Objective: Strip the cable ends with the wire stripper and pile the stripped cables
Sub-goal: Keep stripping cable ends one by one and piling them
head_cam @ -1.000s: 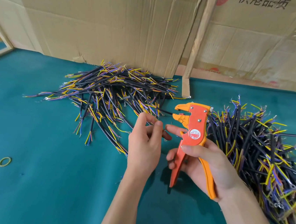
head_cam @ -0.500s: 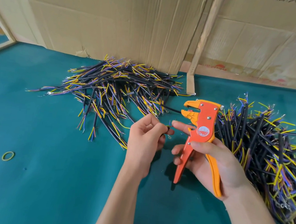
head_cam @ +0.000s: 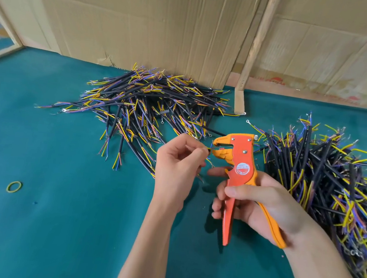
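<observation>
Over the green worktop [head_cam: 55, 227], my left hand [head_cam: 177, 167] pinches a cable [head_cam: 209, 150] end at the mouth of the wire stripper [head_cam: 238, 167], which my right hand [head_cam: 259, 205] grips by the handles; cable piles [head_cam: 149, 106] lie behind and right.

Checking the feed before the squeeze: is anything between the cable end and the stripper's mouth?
Nothing visible. The left hand pinches the cable end right at the open mouth of the wire stripper, which the right hand holds.
</observation>
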A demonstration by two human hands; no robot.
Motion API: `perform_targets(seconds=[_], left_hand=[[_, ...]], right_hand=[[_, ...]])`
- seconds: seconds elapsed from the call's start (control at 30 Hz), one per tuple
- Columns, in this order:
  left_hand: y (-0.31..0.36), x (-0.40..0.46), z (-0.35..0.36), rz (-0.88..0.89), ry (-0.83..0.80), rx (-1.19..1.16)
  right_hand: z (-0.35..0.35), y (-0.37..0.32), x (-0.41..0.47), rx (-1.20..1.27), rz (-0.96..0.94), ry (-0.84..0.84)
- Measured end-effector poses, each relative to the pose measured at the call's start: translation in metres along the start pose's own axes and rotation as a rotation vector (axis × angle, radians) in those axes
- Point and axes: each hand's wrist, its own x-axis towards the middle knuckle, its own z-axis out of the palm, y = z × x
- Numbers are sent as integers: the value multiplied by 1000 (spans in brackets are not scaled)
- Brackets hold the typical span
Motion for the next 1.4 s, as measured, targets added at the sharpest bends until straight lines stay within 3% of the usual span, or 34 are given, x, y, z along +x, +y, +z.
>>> perform_targets(seconds=[0.9,1.4], left_hand=[[7,-1,-7,-150,-104,-81],[3,2,-16,-158,-199,-122]], right_hand=[[-10,-7,-9,-143,38,-133],[3,-13,-14,-181,69,-4]])
